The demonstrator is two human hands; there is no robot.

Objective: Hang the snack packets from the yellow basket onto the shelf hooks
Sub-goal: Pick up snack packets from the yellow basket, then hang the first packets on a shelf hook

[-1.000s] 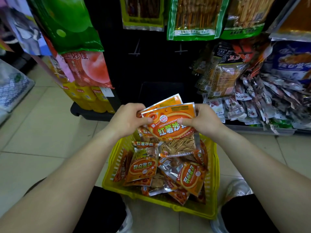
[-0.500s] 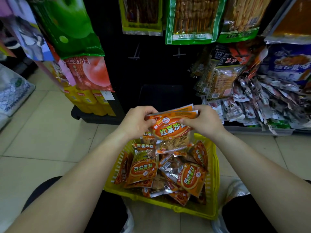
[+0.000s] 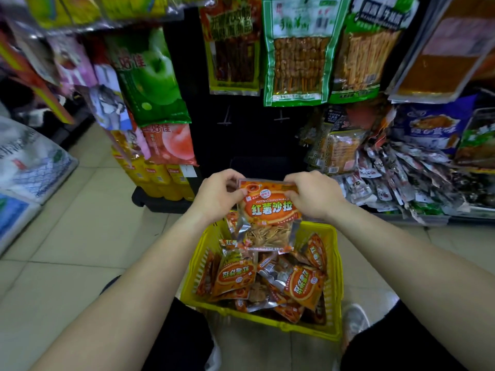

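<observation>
Now, left hand (image 3: 217,195) pinching top left corner of snack packet (image 3: 270,210), long axis vertical, hanging just above yellow basket (image 3: 267,326); right hand (image 3: 313,195) pinching top right corner. Bare shelf hooks (image 3: 226,116) up and ahead, above both hands, left one slightly nearer.

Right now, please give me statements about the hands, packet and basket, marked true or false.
1. The left hand and the right hand pinch the top of an orange snack packet above the yellow basket. True.
2. The yellow basket is empty. False: loose orange packets lie in it.
3. The orange snack packet hangs on a hook. False: it is below two bare hooks.
4. A green-edged skewer pack hangs above the bare hooks. True.
</observation>
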